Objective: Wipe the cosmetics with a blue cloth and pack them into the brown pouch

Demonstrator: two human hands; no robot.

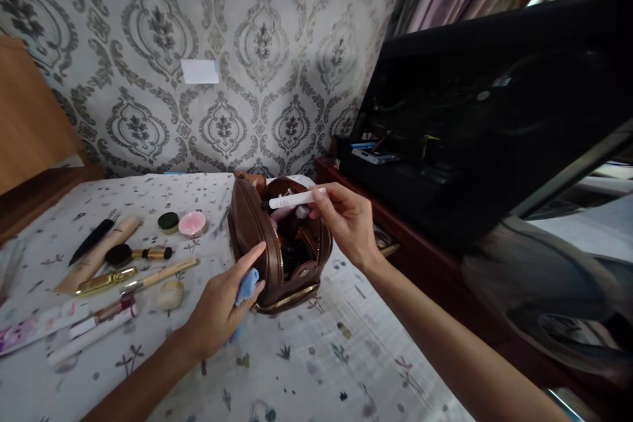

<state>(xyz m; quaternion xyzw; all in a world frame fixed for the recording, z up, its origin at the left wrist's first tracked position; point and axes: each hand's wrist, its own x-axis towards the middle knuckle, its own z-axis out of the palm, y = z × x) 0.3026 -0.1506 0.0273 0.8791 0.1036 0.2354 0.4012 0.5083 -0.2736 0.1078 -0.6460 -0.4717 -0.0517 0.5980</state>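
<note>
A brown makeup bag (250, 237) stands unzipped on the patterned cloth, with several dark and shiny items inside. Over its opening, my right hand (343, 214) pinches a slim white cosmetic tube (294, 200) by one end; its dark end points left. My left hand (220, 306) has a crumpled blue cloth (247, 287) tucked in its fingers, and the index finger rests against the bag's side. What lies deep in the bag is too dark to make out.
Makeup lies spread at left: a pink compact (192, 224), a dark round jar (168, 222), a wooden-handled brush (161, 275), a gold tube (106, 281) and a beige tube (106, 250). A large black screen (469, 125) stands at right; a patterned wall (262, 46) is behind.
</note>
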